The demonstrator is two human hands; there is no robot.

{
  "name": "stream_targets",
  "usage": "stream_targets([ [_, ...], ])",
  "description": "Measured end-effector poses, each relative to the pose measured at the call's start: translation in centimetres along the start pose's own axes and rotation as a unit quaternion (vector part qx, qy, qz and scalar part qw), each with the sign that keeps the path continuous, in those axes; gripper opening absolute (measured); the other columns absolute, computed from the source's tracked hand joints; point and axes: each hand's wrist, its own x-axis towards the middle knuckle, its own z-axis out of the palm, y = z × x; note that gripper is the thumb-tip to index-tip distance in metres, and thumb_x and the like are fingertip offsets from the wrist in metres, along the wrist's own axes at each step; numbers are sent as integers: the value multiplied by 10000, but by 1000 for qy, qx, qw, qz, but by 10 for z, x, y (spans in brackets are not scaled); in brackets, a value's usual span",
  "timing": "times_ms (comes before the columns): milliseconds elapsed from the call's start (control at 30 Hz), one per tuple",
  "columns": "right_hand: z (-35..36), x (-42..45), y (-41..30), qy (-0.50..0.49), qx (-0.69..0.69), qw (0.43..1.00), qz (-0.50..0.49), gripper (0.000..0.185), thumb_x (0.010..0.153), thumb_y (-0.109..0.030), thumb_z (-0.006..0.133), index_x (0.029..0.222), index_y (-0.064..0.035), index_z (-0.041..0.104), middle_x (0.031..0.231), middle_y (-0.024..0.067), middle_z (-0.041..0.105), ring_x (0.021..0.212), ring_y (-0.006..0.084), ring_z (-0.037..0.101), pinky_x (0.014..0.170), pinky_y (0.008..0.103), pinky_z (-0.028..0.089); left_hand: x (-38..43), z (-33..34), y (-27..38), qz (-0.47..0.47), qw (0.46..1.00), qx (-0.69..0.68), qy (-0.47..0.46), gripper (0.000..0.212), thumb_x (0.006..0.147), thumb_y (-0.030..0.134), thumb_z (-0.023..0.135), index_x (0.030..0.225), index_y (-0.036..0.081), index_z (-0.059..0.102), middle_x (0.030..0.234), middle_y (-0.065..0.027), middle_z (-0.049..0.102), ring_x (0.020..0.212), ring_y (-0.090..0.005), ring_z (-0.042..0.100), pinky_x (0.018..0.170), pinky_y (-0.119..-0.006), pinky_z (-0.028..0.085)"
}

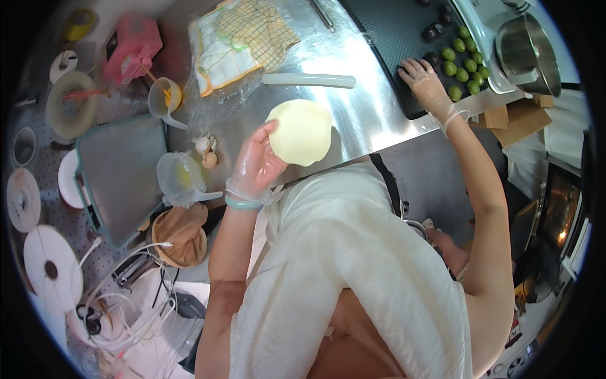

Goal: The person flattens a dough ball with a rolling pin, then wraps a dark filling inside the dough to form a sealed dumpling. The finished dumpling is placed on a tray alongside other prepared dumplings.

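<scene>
My left hand [260, 158], in a clear plastic glove, holds a flat round sheet of pale dough [301, 132] by its left edge, above the steel table. My right hand [423, 85], also gloved, reaches over the near right part of a black tray [393, 52], its fingers beside the dark balls. Whether the fingers touch one cannot be told. Several green balls [461, 75] lie just right of that hand, and several dark balls [432, 32] lie farther up the tray. A whitish rolling pin [308, 80] rests on the table beyond the dough.
Cloths [236, 42] lie on plastic film at the back. To the left are a cup with orange contents [165, 97], a clear jug [180, 177], eggshells [206, 149] and a grey board [125, 177]. A steel bowl [528, 54] stands right of the tray.
</scene>
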Motion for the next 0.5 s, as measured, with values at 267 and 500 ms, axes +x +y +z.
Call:
stream_targets([
  [267, -4, 0, 6, 59, 55, 994, -67, 427, 752, -98, 642, 1164, -2, 585, 1146, 111, 608, 1115, 250, 551, 1000, 383, 410, -13, 44, 8, 79, 995, 56, 18, 420, 988, 203, 455, 1328, -43, 437, 1345, -165, 528, 1243, -287, 520, 1074, -461, 402],
  [500, -126, 41, -95, 178, 626, 736, 186, 476, 803, -109, 746, 1226, 0, 556, 1101, 117, 643, 880, 176, 629, 882, 311, 500, -18, 72, 17, 172, 976, 128, -30, 426, 994, 210, 453, 1335, -46, 438, 1342, -147, 527, 1236, -265, 521, 1040, -433, 429],
])
